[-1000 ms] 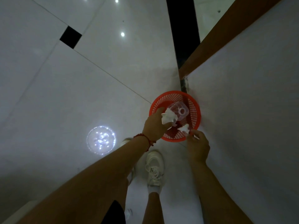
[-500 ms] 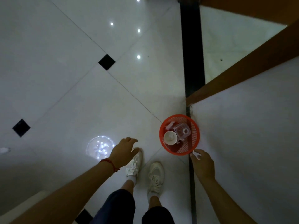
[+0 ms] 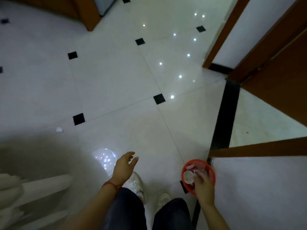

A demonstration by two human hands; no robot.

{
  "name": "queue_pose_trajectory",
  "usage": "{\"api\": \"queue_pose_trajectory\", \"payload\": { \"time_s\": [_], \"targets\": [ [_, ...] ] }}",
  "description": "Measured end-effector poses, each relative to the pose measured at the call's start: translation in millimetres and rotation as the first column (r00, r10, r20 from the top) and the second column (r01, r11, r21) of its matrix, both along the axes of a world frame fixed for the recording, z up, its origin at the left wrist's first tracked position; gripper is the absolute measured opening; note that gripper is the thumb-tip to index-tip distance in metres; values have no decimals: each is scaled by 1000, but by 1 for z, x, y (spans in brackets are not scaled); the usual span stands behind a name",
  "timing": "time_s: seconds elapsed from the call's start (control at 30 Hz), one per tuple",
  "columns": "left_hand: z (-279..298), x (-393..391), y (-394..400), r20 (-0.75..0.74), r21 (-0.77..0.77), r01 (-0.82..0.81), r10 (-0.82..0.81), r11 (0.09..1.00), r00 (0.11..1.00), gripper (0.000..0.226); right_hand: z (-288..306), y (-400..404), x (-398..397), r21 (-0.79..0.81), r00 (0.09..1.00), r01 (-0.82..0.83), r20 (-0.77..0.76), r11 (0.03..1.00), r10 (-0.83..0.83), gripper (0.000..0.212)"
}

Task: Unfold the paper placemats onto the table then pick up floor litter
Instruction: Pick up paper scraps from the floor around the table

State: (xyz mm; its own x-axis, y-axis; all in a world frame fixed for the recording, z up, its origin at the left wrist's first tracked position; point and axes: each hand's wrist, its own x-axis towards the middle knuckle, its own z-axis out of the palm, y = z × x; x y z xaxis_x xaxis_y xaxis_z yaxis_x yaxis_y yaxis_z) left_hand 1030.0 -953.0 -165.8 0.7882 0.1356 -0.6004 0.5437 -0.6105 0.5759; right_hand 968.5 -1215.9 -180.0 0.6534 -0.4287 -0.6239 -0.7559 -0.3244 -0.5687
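Head view, largest to smallest. Tiled floor: glossy, glare spots could mask small scraps. Red mesh bin against wall corner, holds paper cup and wrappers. Right hand over bin rim, grip blurred, cannot tell; careless swing could tip bin. Left hand spread, empty. Crumpled white litter well apart at left, near shadow; easily missed.

Both hands left red basket; tissues dropped inside.
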Motion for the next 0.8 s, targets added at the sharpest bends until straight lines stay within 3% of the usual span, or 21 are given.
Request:
{"api": "queue_pose_trajectory", "payload": {
  "time_s": [0.2, 0.43, 0.8],
  "targets": [
    [23, -37, 114, -153, -41, -320, 311, 946, 938, 34, 31, 91, 40, 69, 977, -206, -42, 976, 209, 36],
    [44, -52, 192, -173, -85, -563, 544, 822, 821, 30, 55, 142, 106, 8, 926, -377, -8, 926, 377, 37],
    [49, 100, 279, -37, -175, -747, 754, 641, 656, 29, 33, 210, 286, -22, 814, -581, -15, 813, 581, 37]
  ]
}}
